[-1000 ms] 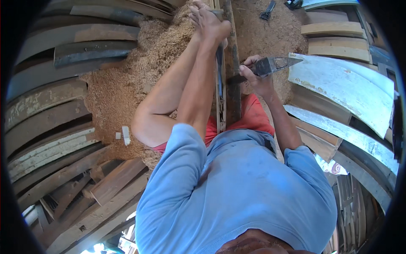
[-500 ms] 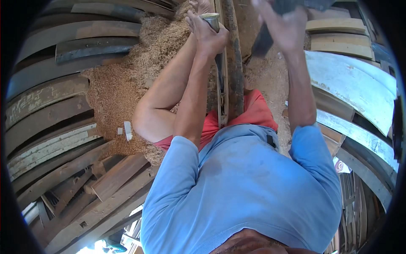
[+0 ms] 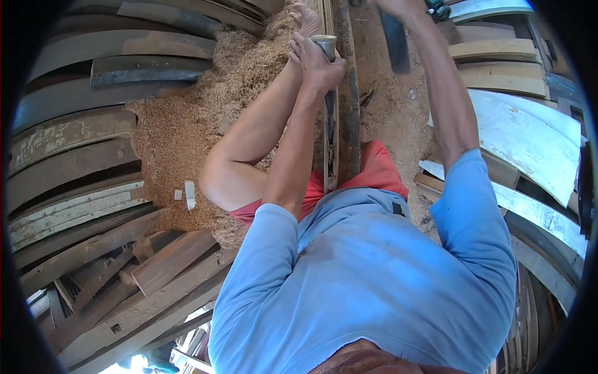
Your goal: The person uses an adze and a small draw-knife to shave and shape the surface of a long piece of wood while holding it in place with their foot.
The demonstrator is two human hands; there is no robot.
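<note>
1. Nearest the camera, the person's light blue shirt (image 3: 374, 280) fills the lower middle, with red shorts (image 3: 374, 171) showing just beyond it.
2. A long, narrow wooden plank (image 3: 339, 93) stands on edge, running from the shorts away toward the top of the view.
3. To the plank's left lie a bent knee and a bed of sawdust (image 3: 180, 124), with two small pale wood chips (image 3: 189, 194) on its near edge.
4. The left hand (image 3: 321, 62) is wrapped tight around the plank's pale upper edge, fingers curled over it.
5. A bare foot (image 3: 307, 19) rests just beyond that hand, beside the plank.
6. To the plank's right, the right hand (image 3: 398, 6) is raised at the top edge, fist closed on the handle of a dark-bladed chopping tool (image 3: 394, 37).
7. Curved weathered boards (image 3: 68, 162) are stacked well apart on both sides.
</note>
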